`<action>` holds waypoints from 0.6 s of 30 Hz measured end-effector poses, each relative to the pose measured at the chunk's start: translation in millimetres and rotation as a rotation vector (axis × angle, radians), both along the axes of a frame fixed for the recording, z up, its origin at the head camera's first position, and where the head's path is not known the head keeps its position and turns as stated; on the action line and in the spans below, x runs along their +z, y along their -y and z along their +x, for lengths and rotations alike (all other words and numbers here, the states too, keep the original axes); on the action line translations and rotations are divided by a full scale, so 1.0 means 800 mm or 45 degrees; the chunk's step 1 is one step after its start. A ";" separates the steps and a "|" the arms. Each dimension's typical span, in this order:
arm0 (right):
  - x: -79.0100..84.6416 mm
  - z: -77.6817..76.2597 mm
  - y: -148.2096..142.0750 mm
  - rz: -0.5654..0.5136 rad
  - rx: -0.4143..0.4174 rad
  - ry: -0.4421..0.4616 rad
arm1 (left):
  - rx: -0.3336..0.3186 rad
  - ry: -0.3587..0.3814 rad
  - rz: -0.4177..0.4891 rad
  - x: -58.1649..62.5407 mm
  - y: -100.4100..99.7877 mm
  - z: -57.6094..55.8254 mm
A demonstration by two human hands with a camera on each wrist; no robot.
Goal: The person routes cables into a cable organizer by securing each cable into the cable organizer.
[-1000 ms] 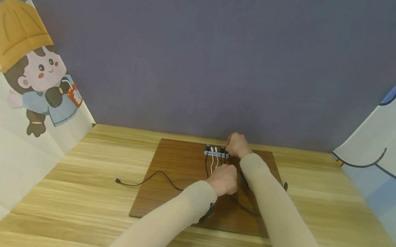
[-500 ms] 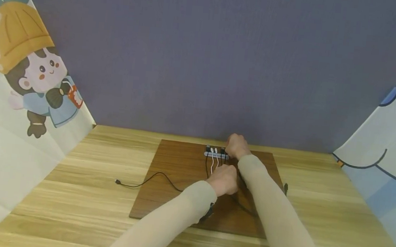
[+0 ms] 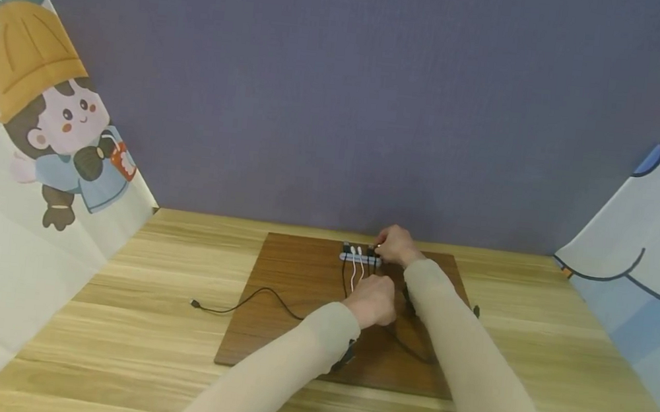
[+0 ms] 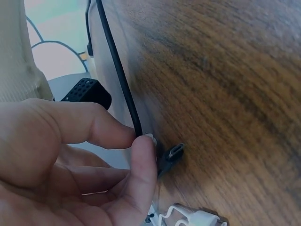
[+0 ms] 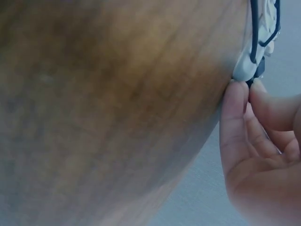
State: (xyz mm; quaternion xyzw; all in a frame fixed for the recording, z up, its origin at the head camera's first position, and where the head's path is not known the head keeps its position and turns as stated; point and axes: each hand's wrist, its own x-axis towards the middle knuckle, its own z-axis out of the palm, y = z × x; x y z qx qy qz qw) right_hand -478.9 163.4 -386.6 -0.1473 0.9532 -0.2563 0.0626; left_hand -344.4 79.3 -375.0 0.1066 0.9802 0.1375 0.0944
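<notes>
A pale grey-blue cable holder lies near the back edge of a dark brown board. Black and white cables run through its slots, their plugs lined up behind it. At its right end is my right hand; in the right wrist view, thumb and fingertips pinch a small black cable plug tight against the holder. Lower on the board, my left hand pinches a black cable between thumb and forefinger. Beside those fingertips a black connector with a metal tip shows over the board.
A black cable end lies on the light wood table left of the board. Another black cable end lies to its right. A grey partition rises behind the table, with printed cloths at both sides.
My right hand has shifted slightly and its fingers have turned, so the fingertips at the holder's right end show more. The left hand keeps its place on the cable.
</notes>
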 end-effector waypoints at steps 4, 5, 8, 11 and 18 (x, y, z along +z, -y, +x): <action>0.000 0.004 -0.004 -0.046 0.008 -0.046 | 0.001 0.006 0.018 0.000 -0.002 -0.001; -0.001 0.004 -0.005 -0.052 0.009 -0.051 | -0.005 0.011 0.028 0.001 -0.002 -0.001; -0.005 0.003 -0.007 -0.063 0.013 -0.075 | -0.026 0.001 0.044 0.002 0.001 -0.001; -0.010 0.003 -0.011 -0.103 0.016 -0.071 | -0.045 -0.013 0.061 0.001 0.006 0.000; -0.011 0.010 -0.019 -0.099 0.034 -0.097 | -0.100 -0.023 0.135 0.000 0.017 0.007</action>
